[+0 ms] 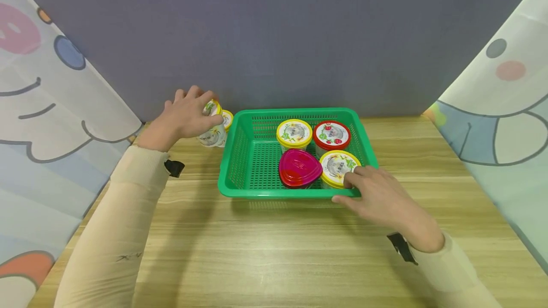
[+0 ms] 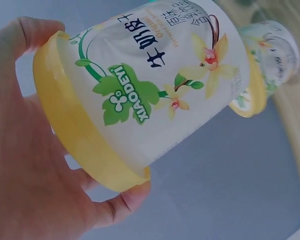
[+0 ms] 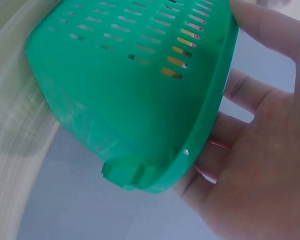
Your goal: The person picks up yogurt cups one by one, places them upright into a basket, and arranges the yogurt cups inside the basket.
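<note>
My left hand point(image 1: 185, 114) grips a white yogurt cup point(image 1: 212, 136) by its yellow lid, left of the green basket point(image 1: 233, 156). Green leaves and yellow flowers are printed on the cup point(image 2: 160, 75) in the left wrist view. Just behind it stands another yellow-lidded cup point(image 1: 228, 118). At the basket's front right corner, my right hand point(image 1: 378, 198) holds the rim point(image 3: 215, 100), thumb outside and fingers over the inner side. Inside the basket are two yellow-lidded cups point(image 1: 294, 132), a red-lidded cup point(image 1: 332, 135) and a container with a rounded triangular magenta lid point(image 1: 300, 168).
The basket stands on a wood-grain table point(image 1: 257, 251), close to a grey back panel point(image 1: 274, 37). Cartoon-printed cloths point(image 1: 51, 122) hang on the left and right sides. Bare basket floor point(image 1: 263, 160) shows at the left.
</note>
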Demonstrator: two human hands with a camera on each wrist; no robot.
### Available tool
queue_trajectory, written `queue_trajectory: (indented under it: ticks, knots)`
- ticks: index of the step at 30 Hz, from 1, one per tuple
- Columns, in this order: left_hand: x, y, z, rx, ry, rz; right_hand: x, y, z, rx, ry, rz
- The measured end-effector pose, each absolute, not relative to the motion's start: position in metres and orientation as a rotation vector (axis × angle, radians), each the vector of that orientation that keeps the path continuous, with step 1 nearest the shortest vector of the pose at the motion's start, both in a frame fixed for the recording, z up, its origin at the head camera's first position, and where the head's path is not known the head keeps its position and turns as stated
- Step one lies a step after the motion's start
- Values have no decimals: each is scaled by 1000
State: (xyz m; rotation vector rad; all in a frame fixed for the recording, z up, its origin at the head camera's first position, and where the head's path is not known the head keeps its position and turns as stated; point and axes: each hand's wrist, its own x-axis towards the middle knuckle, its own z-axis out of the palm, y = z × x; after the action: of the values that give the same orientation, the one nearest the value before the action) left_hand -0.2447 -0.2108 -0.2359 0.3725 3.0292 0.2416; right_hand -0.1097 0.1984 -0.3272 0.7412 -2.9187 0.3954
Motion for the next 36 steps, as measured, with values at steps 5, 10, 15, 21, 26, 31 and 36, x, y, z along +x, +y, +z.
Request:
queue_trajectory:
  ticks: [5, 10, 15, 21, 26, 31, 36]
  knots:
    - [-246, -197, -224, 384, 3044, 261, -110, 198, -328, 739, -2916, 389]
    - [-248, -181, -216, 428, 3039, 253, -110, 198, -328, 740, -2919, 390]
    - [-251, -166, -214, 472, 3022, 243, -109, 198, -327, 739, -2913, 385]
    - [-261, -152, -219, 496, 2998, 247, -109, 198, -327, 739, -2907, 376]
    - [-270, -140, -222, 504, 2978, 273, -110, 198, -327, 730, -2913, 370]
    - [-276, -130, -230, 505, 2969, 248, -111, 195, -327, 748, -2908, 375]
    - [-282, -122, -242, 553, 2960, 235, -111, 195, -327, 754, -2899, 370]
